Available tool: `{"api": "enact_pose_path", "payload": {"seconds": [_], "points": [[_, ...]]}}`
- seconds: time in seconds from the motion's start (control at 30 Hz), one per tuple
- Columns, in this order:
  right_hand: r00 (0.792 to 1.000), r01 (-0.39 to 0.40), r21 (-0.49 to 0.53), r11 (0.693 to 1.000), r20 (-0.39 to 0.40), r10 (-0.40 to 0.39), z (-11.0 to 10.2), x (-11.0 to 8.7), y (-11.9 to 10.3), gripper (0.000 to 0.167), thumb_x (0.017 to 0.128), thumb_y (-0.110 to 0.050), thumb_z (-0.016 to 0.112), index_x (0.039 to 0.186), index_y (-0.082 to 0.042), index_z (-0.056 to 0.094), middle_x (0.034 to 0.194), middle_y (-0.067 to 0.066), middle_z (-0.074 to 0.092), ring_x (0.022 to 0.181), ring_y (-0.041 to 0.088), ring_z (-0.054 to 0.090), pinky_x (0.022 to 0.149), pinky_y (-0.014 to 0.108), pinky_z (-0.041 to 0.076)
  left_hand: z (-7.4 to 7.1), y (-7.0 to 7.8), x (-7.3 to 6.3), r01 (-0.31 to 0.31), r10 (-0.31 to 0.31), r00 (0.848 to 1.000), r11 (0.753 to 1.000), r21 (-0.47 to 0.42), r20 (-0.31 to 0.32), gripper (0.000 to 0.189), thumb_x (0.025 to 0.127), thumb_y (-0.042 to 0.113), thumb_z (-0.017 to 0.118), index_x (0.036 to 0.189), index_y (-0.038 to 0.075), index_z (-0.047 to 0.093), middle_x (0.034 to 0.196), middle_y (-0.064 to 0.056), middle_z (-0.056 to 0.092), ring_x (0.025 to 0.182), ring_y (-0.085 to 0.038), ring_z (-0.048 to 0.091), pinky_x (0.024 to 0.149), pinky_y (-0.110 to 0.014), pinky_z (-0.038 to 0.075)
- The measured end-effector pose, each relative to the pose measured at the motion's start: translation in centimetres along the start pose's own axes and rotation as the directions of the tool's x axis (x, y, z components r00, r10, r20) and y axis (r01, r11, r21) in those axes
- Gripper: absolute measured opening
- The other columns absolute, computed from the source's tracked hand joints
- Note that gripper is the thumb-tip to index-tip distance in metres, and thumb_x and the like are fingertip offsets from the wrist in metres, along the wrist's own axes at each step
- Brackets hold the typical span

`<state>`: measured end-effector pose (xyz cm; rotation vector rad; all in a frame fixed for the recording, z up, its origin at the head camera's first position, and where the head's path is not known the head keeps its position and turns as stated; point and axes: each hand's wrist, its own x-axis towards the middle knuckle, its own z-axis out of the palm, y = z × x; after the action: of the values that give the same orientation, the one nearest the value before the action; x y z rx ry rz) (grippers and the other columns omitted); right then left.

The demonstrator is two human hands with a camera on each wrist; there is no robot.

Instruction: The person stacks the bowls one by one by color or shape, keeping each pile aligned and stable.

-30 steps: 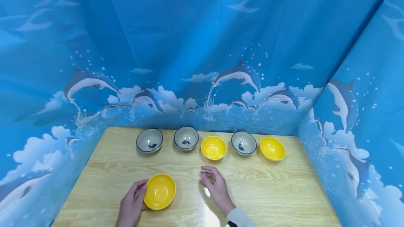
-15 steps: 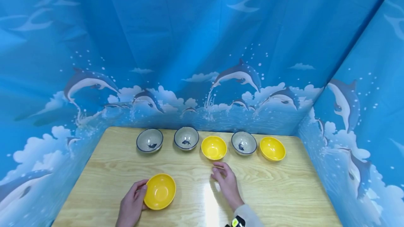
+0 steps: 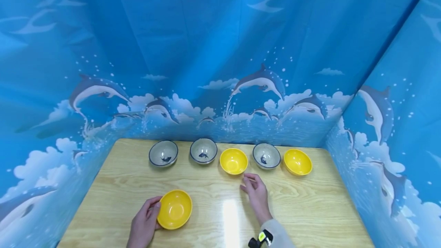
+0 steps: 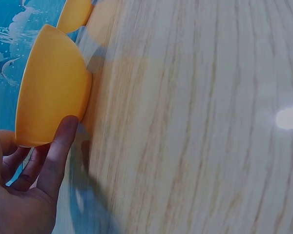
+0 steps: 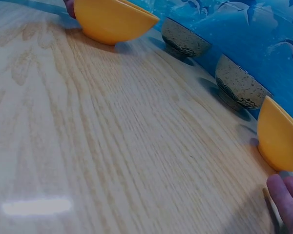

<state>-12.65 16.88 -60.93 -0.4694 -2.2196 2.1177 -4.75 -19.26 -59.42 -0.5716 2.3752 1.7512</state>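
Observation:
My left hand (image 3: 144,220) grips a yellow bowl (image 3: 175,209) by its left side, at the front left of the table. In the left wrist view the thumb lies at the rim and fingers (image 4: 63,146) reach along the outside of this bowl (image 4: 53,92). My right hand (image 3: 255,194) holds nothing; its fingers are loosely bent. Its fingertips are just below and right of the middle yellow bowl (image 3: 234,162) in the back row. In the right wrist view the fingers (image 5: 285,200) show close by that bowl (image 5: 279,139).
Along the table's back stand grey bowls with blue rims: one at far left (image 3: 163,154), a second grey bowl (image 3: 203,151) beside it, and a third grey bowl (image 3: 266,156) right of the middle. Another yellow bowl (image 3: 298,162) ends the row. A dolphin-printed curtain (image 3: 220,68) encloses the wooden table (image 3: 310,209).
My right hand has moved right and a little away from me, from the table's middle to near the middle yellow bowl. My left hand and its bowl have stayed in place.

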Motion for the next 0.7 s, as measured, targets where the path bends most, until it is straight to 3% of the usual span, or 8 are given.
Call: {"api": "enact_pose_path", "payload": {"seconds": [0.27, 0.7], "points": [[0.998, -0.057, 0.024, 0.998, -0.02, 0.057, -0.2, 1.1, -0.4, 0.043, 0.11, -0.02, 0.065, 0.149, -0.006, 0.054, 0.151, 0.019, 0.057, 0.133, 0.036, 0.063, 0.102, 0.033, 0.065, 0.0, 0.2, -0.2, 0.001, -0.001, 1.0, 1.0, 0.002, -0.006, 0.046, 0.116, 0.035, 0.054, 0.15, 0.004, 0.059, 0.137, -0.023, 0.068, 0.105, -0.016, 0.074, 0.069, -0.03, 0.068], [0.996, -0.078, 0.108, 0.991, 0.055, 0.073, 0.2, 2.2, -0.8, 0.066, 0.112, -0.02, 0.062, 0.169, -0.007, 0.032, 0.166, 0.024, 0.041, 0.143, 0.042, 0.053, 0.104, 0.038, 0.065, 0.0, 0.2, -0.3, -0.009, 0.009, 1.0, 1.0, -0.012, -0.009, 0.047, 0.116, 0.034, 0.055, 0.15, 0.002, 0.059, 0.135, -0.022, 0.069, 0.099, -0.008, 0.072, 0.069, -0.03, 0.068]]}}
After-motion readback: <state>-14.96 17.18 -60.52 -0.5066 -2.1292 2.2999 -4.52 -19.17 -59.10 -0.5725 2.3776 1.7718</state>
